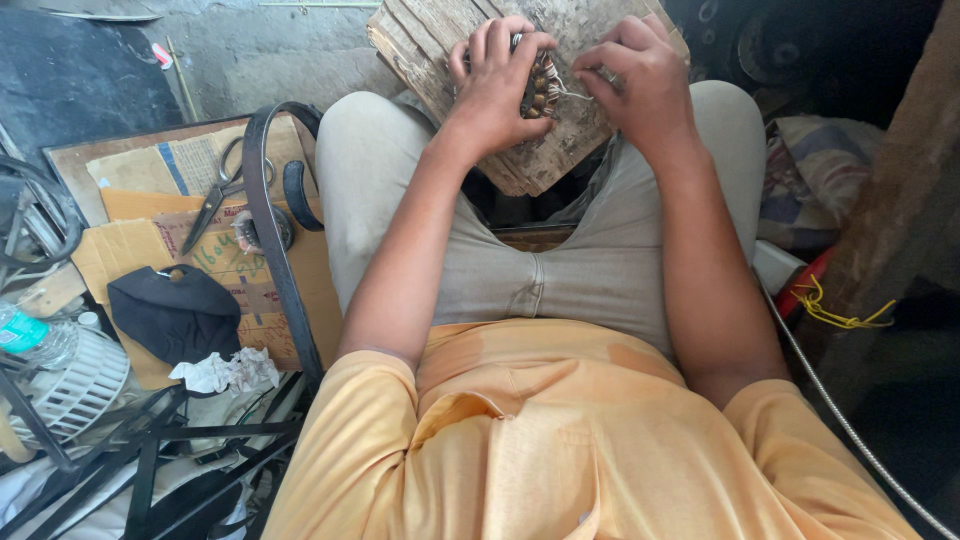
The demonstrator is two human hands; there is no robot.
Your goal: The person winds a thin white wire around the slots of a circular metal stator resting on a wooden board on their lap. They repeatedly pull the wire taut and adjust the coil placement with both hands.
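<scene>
Left hand (497,75) grips upright coil ring (541,87); right hand (640,70) pinches its wire (575,96)

Short-sleeved orange shirt (560,450), pale grey trousers (560,260), bare forearms.

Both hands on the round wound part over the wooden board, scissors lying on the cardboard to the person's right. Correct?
Not quite. The scissors lie on the cardboard to the person's left, as the head view shows. The left hand and right hand do work the round wound part over the wooden board.

orange shirt (560,440), beige trousers (590,260) — black mask (175,312)
</scene>
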